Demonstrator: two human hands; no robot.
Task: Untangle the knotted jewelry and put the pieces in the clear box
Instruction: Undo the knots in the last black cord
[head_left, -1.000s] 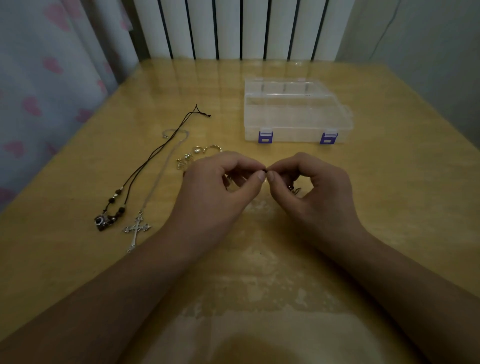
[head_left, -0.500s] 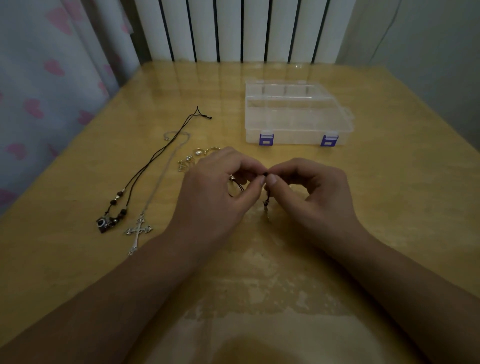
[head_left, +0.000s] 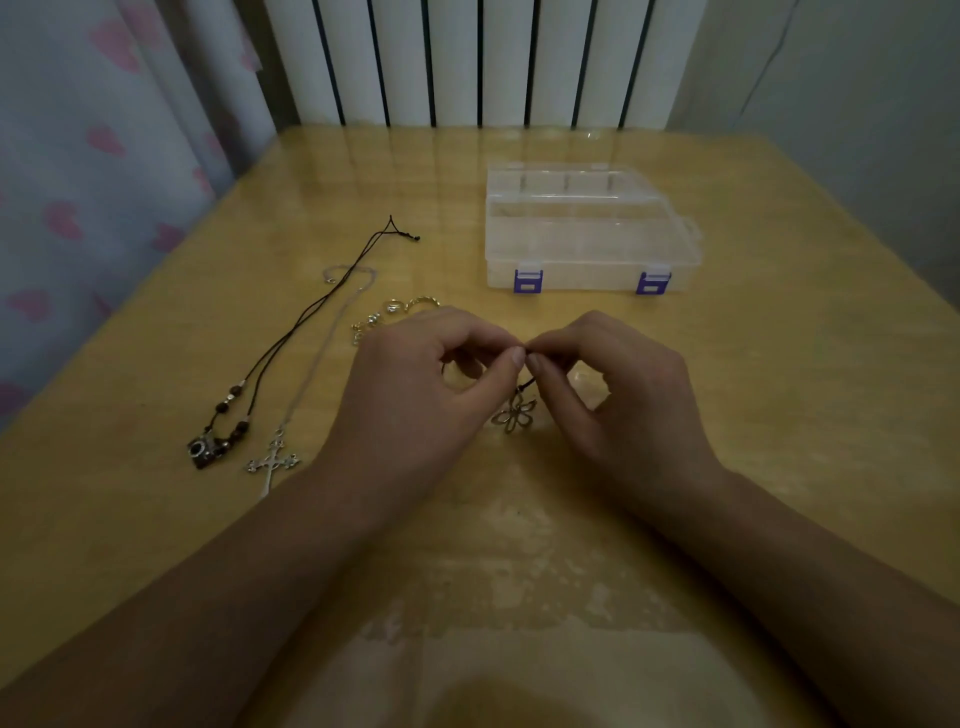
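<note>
Here both hands — left hand (head_left: 415, 384), right hand (head_left: 613, 384) — pinching dark cord (head_left: 529, 385); flower pendant (head_left: 514, 414) dangling; no legible writing.

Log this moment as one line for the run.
both: left hand and right hand pinch cord above flower pendant | clear box shut | two necklaces laid out left

I saw a glossy yellow wooden table (head_left: 779, 395), worn pale near the front edge. Behind it stood a white ribbed radiator (head_left: 467, 62), and a curtain with pink hearts (head_left: 78, 182) hung at left.
</note>
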